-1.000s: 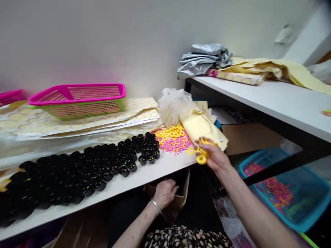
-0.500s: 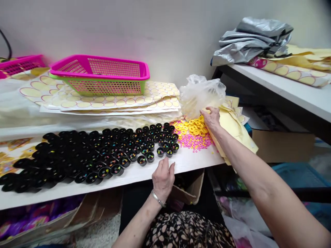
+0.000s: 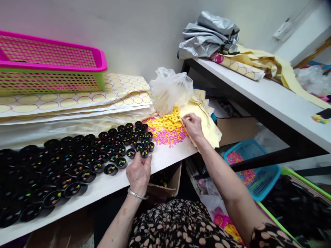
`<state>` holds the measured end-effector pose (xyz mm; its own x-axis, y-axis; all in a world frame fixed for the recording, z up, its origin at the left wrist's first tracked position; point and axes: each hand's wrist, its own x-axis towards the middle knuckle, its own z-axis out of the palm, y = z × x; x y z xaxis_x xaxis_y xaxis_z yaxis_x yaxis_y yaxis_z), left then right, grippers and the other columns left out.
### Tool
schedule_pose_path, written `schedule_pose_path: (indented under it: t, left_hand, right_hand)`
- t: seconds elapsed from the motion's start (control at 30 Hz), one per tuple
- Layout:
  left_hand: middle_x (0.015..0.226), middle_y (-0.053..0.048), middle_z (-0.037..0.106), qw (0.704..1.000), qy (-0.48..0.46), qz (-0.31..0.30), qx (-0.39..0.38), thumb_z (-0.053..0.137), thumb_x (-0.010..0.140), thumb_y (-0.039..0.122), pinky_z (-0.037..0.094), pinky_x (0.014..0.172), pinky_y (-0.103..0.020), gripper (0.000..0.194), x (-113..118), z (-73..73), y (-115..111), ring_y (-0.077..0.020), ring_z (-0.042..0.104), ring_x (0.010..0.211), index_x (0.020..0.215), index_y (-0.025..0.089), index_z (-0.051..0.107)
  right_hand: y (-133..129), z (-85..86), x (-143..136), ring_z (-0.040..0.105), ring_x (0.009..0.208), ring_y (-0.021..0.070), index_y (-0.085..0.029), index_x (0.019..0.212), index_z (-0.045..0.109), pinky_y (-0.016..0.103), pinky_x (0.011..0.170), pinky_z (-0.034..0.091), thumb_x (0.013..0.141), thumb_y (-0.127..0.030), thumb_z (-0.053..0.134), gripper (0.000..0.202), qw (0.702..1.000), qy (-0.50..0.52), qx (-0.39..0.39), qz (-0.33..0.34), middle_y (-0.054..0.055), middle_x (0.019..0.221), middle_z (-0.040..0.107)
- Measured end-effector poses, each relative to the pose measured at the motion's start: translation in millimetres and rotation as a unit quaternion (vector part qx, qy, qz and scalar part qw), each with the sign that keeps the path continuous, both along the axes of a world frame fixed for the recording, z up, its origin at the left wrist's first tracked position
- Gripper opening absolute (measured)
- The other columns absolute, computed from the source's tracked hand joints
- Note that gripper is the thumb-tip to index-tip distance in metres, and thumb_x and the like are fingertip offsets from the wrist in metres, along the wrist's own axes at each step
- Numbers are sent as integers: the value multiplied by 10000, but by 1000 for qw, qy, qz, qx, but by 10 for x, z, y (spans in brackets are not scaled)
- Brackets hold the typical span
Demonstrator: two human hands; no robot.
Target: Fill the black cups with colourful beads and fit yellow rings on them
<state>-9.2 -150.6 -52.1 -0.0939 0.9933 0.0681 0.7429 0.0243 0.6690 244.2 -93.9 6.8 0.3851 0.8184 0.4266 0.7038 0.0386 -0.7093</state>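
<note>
Small round black cups (image 3: 97,166) with bright bits inside crowd the white table. My left hand (image 3: 139,174), with a silver bangle at the wrist, has thumb and index finger on either side of a black cup (image 3: 144,152) at the front right of the group. Beside a heap of yellow rings (image 3: 169,121), my right hand (image 3: 193,127) is closed with its fingertips drawn together. Whatever those fingertips may hold is too small to make out. Tiny pink and yellow pieces (image 3: 170,137) are spread in front of the rings.
Behind the cups lie sticker sheets (image 3: 121,91) and a pink-and-green basket (image 3: 102,65). A clear plastic bag (image 3: 172,88) and yellowish paper (image 3: 207,129) border the heap. Right of me are a raised white shelf (image 3: 258,88) and a blue basket (image 3: 267,187).
The view has swung to the right. My right hand's fingers have drawn together at the rings' edge. My left hand's thumb and finger have come up around the cup.
</note>
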Motion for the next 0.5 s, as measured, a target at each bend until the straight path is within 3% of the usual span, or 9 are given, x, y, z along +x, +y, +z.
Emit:
schedule_pose_path:
  t: [0.1, 0.2, 0.37, 0.43, 0.5]
  left_hand:
    - [565, 51, 545, 1000, -12, 1, -28, 579, 773, 448, 273, 567, -230, 225, 22, 28, -2, -113, 475, 544, 824, 228, 587]
    - [556, 57, 530, 999, -28, 2, -30, 578, 770, 452, 273, 564, -227, 227, 29, 33, -16, -109, 473, 546, 852, 242, 608]
    - [526, 59, 463, 999, -28, -24, -5, 588, 764, 431, 271, 553, -232, 224, -10, 7, -82, -96, 440, 528, 727, 211, 573]
    - [573, 47, 476, 998, -13, -55, 26, 592, 764, 408, 284, 569, -236, 229, -21, -3, -118, -98, 451, 564, 686, 197, 550]
    - [661, 30, 510, 994, -15, -90, 64, 594, 766, 374, 316, 608, -235, 191, -17, -9, -145, -105, 482, 634, 714, 194, 561]
  right_hand:
    - [-605, -253, -95, 550, 746, 169, -150, 774, 608, 280, 694, 419, 814, -210, 473, 153, 991, -87, -102, -14, 50, 782, 584]
    - [-910, -438, -235, 561, 795, 191, -129, 845, 623, 292, 674, 407, 833, -159, 433, 192, 957, -206, -195, -67, 98, 906, 588]
    - [-892, -477, -414, 569, 729, 203, -108, 888, 622, 303, 550, 338, 821, -64, 359, 275, 887, -308, -315, -136, 141, 999, 573]
    - [-874, -464, -426, 566, 740, 205, -103, 891, 618, 300, 551, 326, 797, -40, 363, 279, 884, -313, -322, -132, 149, 997, 572]
    - [-886, -453, -430, 557, 758, 198, -114, 855, 610, 293, 583, 335, 797, -58, 380, 243, 901, -291, -308, -90, 134, 947, 583]
